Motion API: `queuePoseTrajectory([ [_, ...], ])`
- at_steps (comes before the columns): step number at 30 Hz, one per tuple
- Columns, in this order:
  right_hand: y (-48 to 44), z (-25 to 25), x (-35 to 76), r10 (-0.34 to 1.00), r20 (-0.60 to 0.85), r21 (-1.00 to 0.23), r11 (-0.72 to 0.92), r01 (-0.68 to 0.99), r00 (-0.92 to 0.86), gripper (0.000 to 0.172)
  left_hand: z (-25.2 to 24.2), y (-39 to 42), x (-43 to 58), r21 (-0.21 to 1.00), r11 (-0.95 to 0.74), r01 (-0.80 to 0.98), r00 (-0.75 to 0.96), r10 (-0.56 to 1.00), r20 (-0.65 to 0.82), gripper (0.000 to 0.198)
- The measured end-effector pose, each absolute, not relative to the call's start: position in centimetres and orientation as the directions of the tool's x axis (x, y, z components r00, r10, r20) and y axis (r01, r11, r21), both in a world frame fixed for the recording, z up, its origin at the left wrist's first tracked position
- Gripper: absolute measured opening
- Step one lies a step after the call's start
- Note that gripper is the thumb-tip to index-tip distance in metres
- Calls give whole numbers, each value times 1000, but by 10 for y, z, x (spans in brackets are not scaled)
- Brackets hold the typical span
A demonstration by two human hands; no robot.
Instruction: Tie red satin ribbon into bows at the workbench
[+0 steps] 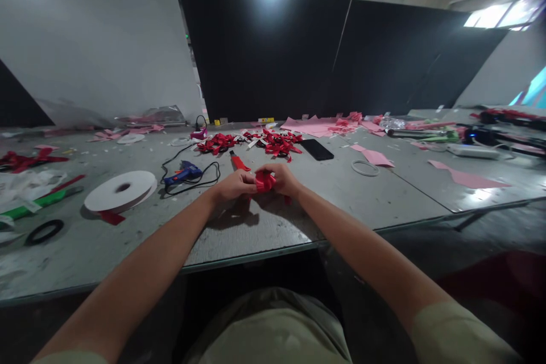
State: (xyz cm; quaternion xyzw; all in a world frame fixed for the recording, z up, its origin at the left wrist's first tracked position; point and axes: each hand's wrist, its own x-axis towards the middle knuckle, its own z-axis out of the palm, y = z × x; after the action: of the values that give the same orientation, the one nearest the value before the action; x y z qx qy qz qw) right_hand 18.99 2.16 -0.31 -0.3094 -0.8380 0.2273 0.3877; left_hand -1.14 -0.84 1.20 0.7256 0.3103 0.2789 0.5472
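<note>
1. At counter [264,233] mid-edge: red ribbon piece [265,181], pinched between both hands, raised just off the surface, prob. so it can be folded freely.
2. Left hand [236,185]: grip closed on ribbon's left side, fingers curled round it.
3. Right hand [284,178]: grip closed on the right side, thumb on top.
4. Just beyond hands: red-handled tool [240,163], blue glue gun [183,173] w/ cord, within easy reach.
5. Further back: pile of red bows [256,142]; black phone [316,149]. Left: white tape roll [120,190].
</note>
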Motion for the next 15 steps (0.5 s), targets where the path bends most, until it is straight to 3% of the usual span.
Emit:
queuePoseTrajectory([
  [6,21,-3,192,793,442,-661,604,445,-420,38,12,-8,-12,958,-248,145,594,796,116,40],
  [11,20,-3,191,657,556,-474,754,455,-510,8,17,-14,-7,969,-210,133,519,848,112,41],
  [15,19,0,192,659,538,-419,750,511,-526,16,21,-18,-4,982,-186,44,351,923,159,40],
])
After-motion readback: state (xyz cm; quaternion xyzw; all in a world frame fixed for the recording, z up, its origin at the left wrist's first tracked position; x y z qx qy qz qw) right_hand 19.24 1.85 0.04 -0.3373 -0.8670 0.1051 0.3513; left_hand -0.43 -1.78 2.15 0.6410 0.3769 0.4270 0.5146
